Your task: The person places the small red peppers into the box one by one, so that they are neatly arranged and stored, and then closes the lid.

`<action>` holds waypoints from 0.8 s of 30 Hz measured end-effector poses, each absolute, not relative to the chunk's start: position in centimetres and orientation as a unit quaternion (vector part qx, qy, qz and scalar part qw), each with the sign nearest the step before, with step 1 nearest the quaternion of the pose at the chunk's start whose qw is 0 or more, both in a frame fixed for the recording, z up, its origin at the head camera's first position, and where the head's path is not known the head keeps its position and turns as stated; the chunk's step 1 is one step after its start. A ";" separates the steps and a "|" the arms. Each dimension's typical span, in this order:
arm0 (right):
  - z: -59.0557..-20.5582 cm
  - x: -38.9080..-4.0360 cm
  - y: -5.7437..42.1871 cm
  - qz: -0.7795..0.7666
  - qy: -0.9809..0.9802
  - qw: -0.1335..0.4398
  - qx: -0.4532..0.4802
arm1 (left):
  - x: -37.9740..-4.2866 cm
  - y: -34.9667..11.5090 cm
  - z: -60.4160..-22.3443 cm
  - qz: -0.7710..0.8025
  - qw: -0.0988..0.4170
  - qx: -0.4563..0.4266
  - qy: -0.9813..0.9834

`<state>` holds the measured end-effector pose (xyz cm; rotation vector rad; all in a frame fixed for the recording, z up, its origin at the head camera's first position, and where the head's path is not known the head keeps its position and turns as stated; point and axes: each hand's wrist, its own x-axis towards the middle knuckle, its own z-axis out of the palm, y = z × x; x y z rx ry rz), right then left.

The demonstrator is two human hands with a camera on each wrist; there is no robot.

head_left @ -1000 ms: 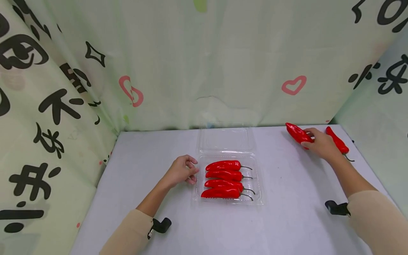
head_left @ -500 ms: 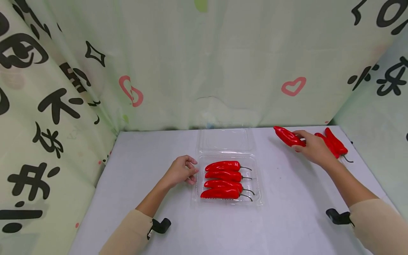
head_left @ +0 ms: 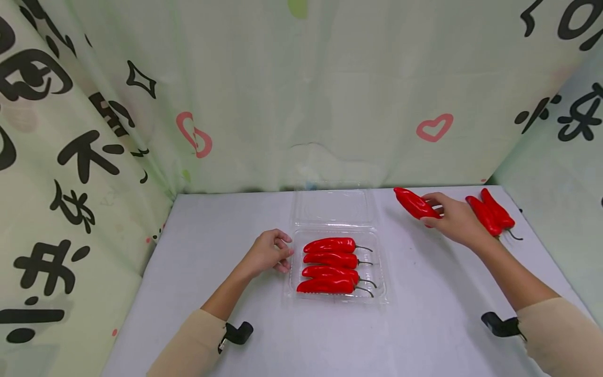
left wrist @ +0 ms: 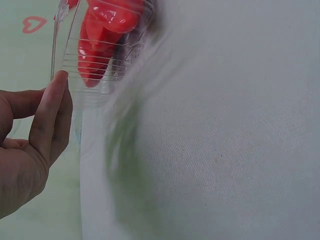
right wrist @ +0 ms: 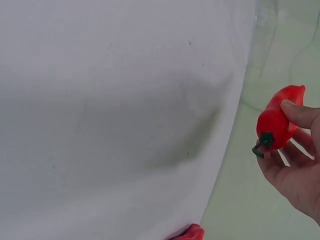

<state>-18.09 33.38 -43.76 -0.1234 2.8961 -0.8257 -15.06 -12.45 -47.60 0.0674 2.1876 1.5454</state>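
My right hand [head_left: 454, 219] pinches a glossy red chili pepper [head_left: 414, 203] between thumb and fingers, above the table at the back right. In the right wrist view, that pepper's short green stem [right wrist: 266, 140] hangs toward the palm side. A clear plastic clamshell box [head_left: 383, 283] lies with its lid [head_left: 334, 207] folded back. Several red peppers [head_left: 330, 260] lie side by side in it, stems to the right. My left hand [head_left: 268, 254] is at the box's left edge. In the left wrist view, its fairly straight fingers [left wrist: 50, 112] touch the box's rim.
Two more red peppers [head_left: 492, 212] lie together at the table's back right corner. The white table [head_left: 330, 340] is bordered by printed curtains [head_left: 353, 104] at the back and sides.
My right hand has carried the pepper leftward, away from the table's right corner, so both peppers lying there now show. My left hand, the box and its peppers stay put.
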 end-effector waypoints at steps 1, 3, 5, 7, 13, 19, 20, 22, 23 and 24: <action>-43.6 -18.1 33.2 -0.273 0.959 0.065 -0.041 | -15.1 -12.4 -47.6 0.561 0.229 0.025 0.795; -43.4 -18.0 32.8 -0.275 0.958 0.070 -0.040 | -15.1 -12.4 -47.6 0.561 0.229 0.024 0.795; -43.1 -17.9 32.4 -0.282 0.955 0.079 -0.041 | -15.1 -12.4 -47.6 0.561 0.230 0.023 0.795; -42.9 -17.9 31.9 -0.289 0.952 0.087 -0.048 | -15.1 -12.4 -47.5 0.560 0.231 0.021 0.795; -42.5 -17.8 30.1 -0.302 0.946 0.089 -0.080 | -15.1 -12.3 -47.4 0.558 0.229 0.021 0.797; -42.0 -17.4 27.9 -0.305 0.942 0.080 -0.116 | -15.1 -12.3 -47.4 0.557 0.228 0.023 0.798; -41.9 -17.3 27.6 -0.305 0.941 0.080 -0.122 | -15.1 -12.3 -47.4 0.557 0.228 0.022 0.798; -41.8 -17.2 27.0 -0.304 0.940 0.079 -0.133 | -15.1 -12.4 -47.5 0.557 0.228 0.024 0.798; -41.8 -17.1 26.8 -0.303 0.940 0.079 -0.137 | -15.1 -12.4 -47.5 0.557 0.227 0.025 0.799; -41.8 -17.0 26.5 -0.302 0.939 0.077 -0.143 | -15.1 -12.4 -47.6 0.556 0.226 0.026 0.799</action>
